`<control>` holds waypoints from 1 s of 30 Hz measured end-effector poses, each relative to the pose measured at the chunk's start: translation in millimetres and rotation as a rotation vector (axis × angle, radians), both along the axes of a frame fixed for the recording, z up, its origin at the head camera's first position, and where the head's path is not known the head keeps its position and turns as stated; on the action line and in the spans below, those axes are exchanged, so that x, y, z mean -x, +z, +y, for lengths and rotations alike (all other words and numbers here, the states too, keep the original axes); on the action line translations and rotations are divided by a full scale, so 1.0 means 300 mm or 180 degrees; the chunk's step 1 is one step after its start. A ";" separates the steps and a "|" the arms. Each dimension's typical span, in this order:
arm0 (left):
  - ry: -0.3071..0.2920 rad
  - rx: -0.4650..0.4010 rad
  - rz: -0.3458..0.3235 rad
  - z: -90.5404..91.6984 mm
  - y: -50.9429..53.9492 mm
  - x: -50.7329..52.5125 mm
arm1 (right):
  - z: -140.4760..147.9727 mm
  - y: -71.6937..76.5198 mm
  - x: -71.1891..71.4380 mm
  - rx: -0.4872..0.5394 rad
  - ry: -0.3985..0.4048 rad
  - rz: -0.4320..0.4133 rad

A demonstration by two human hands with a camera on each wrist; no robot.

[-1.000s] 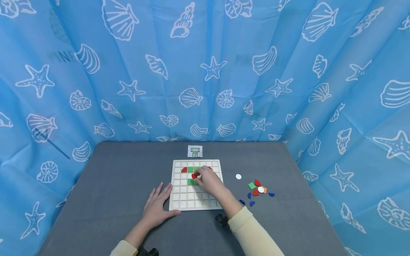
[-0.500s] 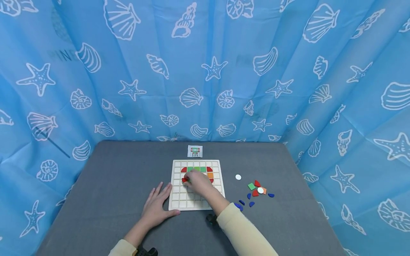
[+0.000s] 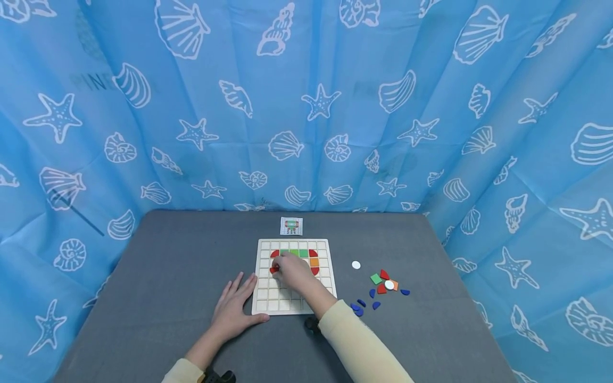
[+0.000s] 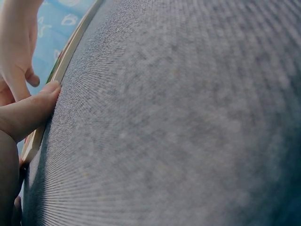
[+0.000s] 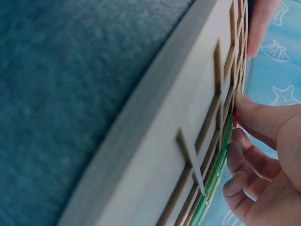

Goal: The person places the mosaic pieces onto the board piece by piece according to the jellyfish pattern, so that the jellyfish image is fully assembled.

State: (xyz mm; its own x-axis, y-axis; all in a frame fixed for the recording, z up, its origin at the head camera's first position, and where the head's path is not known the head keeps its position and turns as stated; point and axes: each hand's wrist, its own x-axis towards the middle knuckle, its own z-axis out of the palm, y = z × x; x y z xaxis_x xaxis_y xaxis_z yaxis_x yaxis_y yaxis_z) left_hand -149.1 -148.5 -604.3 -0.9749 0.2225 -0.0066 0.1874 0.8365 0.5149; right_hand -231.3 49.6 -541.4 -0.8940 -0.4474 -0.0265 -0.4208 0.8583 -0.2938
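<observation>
A pale square grid board (image 3: 293, 308) lies on the grey table, with red, green and orange pieces in its upper cells. My right hand (image 3: 296, 272) pinches a red piece (image 3: 273, 270) at a cell left of the middle; in the right wrist view, thumb and finger of that hand (image 5: 268, 155) meet around a bit of red (image 5: 236, 118) beside green pieces (image 5: 214, 174). My left hand (image 3: 234, 310) rests with spread fingers at the board's left edge, its thumb on the near corner; the left wrist view shows this thumb (image 4: 35, 109) against the board's side.
A small pattern card (image 3: 291, 226) lies behind the board. To the right are a white disc (image 3: 356, 265), a green square (image 3: 375, 279), red pieces (image 3: 381, 289), an orange piece with another white disc (image 3: 389, 285) on it, and several blue pieces (image 3: 376, 305). A patterned blue curtain (image 3: 306, 106) stands behind.
My right hand has moved left across the board with the red piece, uncovering the orange and red pieces on the board's right side. My left hand has stayed in place.
</observation>
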 end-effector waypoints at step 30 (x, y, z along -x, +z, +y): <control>0.0027 -0.0055 -0.0022 0.006 0.007 -0.006 | 0.246 0.078 -0.130 0.0824 -0.0536 0.0079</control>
